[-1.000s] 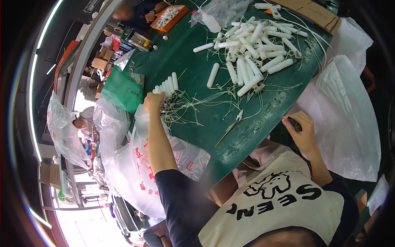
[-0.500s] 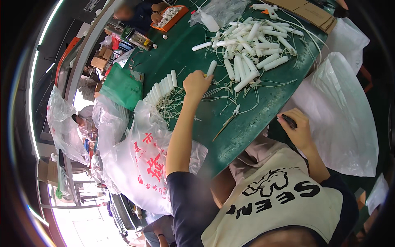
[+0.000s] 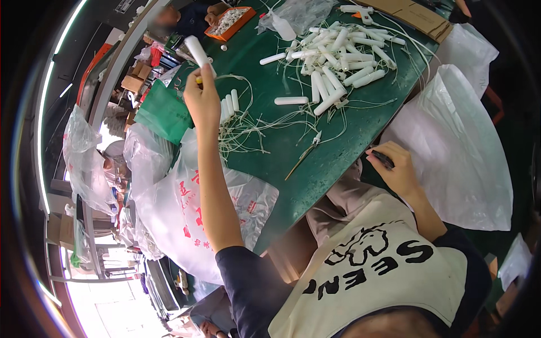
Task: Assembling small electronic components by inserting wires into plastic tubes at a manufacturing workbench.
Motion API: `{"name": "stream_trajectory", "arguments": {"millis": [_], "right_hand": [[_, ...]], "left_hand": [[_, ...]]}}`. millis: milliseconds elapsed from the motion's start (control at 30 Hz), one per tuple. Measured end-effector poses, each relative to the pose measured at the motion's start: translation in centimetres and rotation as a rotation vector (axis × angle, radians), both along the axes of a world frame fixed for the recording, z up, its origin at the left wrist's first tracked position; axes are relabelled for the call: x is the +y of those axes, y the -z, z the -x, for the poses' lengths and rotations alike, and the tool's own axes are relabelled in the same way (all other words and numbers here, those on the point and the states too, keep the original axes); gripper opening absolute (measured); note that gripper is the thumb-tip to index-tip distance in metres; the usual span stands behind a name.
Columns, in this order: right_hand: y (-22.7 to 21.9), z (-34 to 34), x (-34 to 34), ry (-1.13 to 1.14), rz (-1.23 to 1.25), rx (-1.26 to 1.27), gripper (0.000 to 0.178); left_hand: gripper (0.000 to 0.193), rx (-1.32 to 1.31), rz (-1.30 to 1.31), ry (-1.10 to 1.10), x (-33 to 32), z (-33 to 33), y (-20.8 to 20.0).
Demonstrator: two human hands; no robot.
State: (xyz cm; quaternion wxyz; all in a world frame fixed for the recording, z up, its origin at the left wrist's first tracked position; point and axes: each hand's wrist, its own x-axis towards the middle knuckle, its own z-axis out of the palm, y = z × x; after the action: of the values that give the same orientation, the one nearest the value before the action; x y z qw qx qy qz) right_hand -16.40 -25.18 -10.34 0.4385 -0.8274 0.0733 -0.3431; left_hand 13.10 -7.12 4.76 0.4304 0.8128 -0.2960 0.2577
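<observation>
My left hand [image 3: 204,104] is raised above the table's left part, closed around a white tube [image 3: 197,53] that points up and away. A small yellow bit [image 3: 199,82] shows at its fingers, and a thin pale wire trails from the tube. Just right of that hand, a short row of white tubes [image 3: 230,106] stands side by side, with a tangle of pale wires [image 3: 242,132] in front. My right hand [image 3: 399,169], close to the table edge, grips a small black object [image 3: 383,160] whose kind I cannot make out.
A big heap of wired white tubes [image 3: 338,56] covers the far right of the green table [image 3: 276,197]; one tube [image 3: 291,101] lies apart. Nearby are a thin pointed tool [image 3: 300,161], a white bottle [image 3: 283,27], a glue gun [image 3: 365,13] and plastic bags [image 3: 451,146]. Across sits another person.
My left hand has gone left and up from beside the heap, carrying a white tube over the row. My right hand stays nearly in place with the black object.
</observation>
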Motion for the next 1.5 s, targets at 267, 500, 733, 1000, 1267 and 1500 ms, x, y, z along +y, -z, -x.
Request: {"name": "stream_trajectory", "arguments": {"millis": [267, 500, 733, 1000, 1267, 1500], "right_hand": [[-1.3, 0.7, -0.7, -0.045, -0.105, -0.082, 0.01], [-3.5, 0.7, -0.3, -0.471, -0.757, -0.265, 0.036], [-3.6, -0.6, 2.6, -0.569, -0.66, -0.109, 0.045], [-3.2, -1.4, 3.7, -0.554, -0.371, 0.052, 0.021], [-3.3, -1.7, 4.8, -0.453, -0.154, 0.052, 0.027], [-2.5, -2.3, 4.8, -0.409, 0.01, -0.089, 0.03]], "left_hand": [[0.027, 0.373, 0.013, 0.318, -0.9, 11.2, -1.7], [0.024, 0.387, -0.316, 0.704, -0.1, 21.7, 2.6], [0.03, 0.399, -0.427, 0.713, 1.5, 21.7, 5.2], [0.035, 0.726, -0.166, 0.557, 4.2, 18.0, 5.5], [0.027, 0.49, -0.266, 0.517, 3.6, 18.1, 5.1], [0.025, 0.087, -0.519, 0.465, 3.3, 18.1, 4.6]]}}
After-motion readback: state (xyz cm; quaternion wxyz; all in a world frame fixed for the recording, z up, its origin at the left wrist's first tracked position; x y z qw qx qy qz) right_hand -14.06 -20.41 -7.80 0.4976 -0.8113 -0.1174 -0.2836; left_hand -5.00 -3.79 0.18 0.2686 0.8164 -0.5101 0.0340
